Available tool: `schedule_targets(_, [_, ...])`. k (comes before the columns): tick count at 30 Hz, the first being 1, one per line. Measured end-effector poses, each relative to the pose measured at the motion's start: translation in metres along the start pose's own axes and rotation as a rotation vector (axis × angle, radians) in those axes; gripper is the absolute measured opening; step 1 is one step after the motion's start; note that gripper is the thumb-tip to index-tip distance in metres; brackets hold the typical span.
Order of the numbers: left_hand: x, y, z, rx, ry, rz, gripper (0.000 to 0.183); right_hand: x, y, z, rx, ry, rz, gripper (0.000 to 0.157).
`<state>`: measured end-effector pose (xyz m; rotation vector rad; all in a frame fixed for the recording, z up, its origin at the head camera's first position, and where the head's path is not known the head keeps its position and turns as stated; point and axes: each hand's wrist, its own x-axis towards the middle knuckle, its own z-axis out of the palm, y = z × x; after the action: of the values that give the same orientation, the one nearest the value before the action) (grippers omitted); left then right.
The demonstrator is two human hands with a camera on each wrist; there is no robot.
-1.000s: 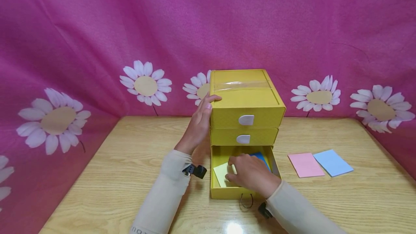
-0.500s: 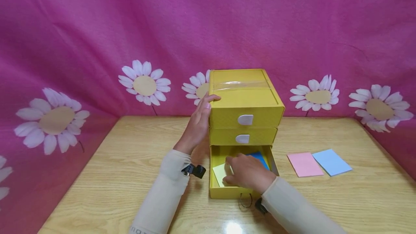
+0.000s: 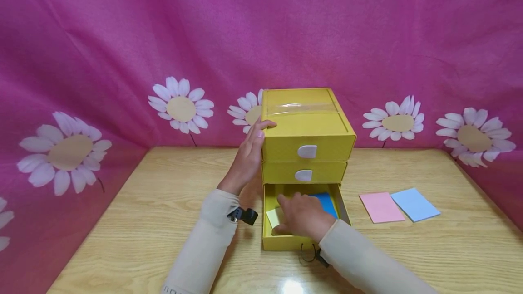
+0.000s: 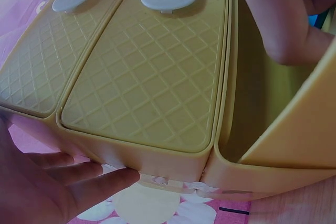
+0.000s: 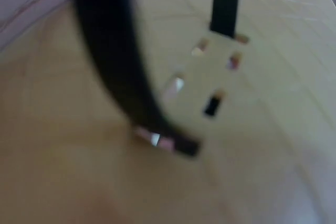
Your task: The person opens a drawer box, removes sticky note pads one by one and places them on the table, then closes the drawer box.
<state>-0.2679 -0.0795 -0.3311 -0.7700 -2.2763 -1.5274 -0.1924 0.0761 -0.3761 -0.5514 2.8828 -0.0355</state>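
Observation:
A yellow three-drawer box (image 3: 306, 126) stands on the table, its bottom drawer (image 3: 286, 242) pulled out. My left hand (image 3: 246, 158) rests against the box's left side near the top, fingertips over the upper edge. In the left wrist view its fingers (image 4: 100, 182) lie extended along the side. My right hand (image 3: 304, 214) is down inside the drawer, thumb and forefinger spread apart over a pale yellow sticky-note pad (image 3: 274, 217), covering most of it. Beside that lies a blue pad (image 3: 327, 204), partly hidden by the same hand.
A pink pad (image 3: 382, 208) and a light blue pad (image 3: 416, 204) lie side by side on the wooden table (image 3: 163, 221), right of the box. White tabs (image 3: 307, 151) mark the upper drawers. A dark cord loop (image 5: 113, 61) hangs from the bottom drawer's front, blurred in the right wrist view.
My right hand has shifted left inside the drawer, covering more of the pale yellow pad and exposing more of the blue one. The left hand stays in place on the box.

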Motion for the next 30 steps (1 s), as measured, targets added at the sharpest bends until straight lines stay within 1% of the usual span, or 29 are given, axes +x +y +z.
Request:
schedule_targets(8, [-0.0003, 0.0008, 0.0008, -0.006, -0.005, -0.015, 0.043, 0.0002, -0.0024, 0.002, -0.06, 0.033, -0.002, 0.071])
schedule_targets(14, [-0.0006, 0.0001, 0.0001, 0.007, -0.004, -0.005, 0.044, 0.0008, -0.0036, 0.0021, -0.026, 0.042, -0.02, 0.07])
schedule_targets(22, [-0.0004, -0.0017, 0.0004, 0.0, -0.001, -0.016, 0.045, 0.0017, -0.0064, 0.0005, 0.021, 0.028, -0.002, 0.067])
schedule_targets(24, [-0.0003, -0.0017, 0.0004, -0.003, -0.002, -0.018, 0.045, 0.0024, -0.0069, 0.0004, 0.04, 0.019, 0.01, 0.071])
schedule_targets(28, [-0.0003, -0.0013, 0.0005, -0.011, -0.006, -0.022, 0.044, 0.0041, -0.0075, 0.0001, 0.076, -0.002, 0.041, 0.083])
schedule_targets(30, [-0.0004, -0.0009, 0.0003, -0.015, -0.008, -0.026, 0.044, 0.0051, -0.0071, 0.0001, 0.092, -0.013, 0.054, 0.085])
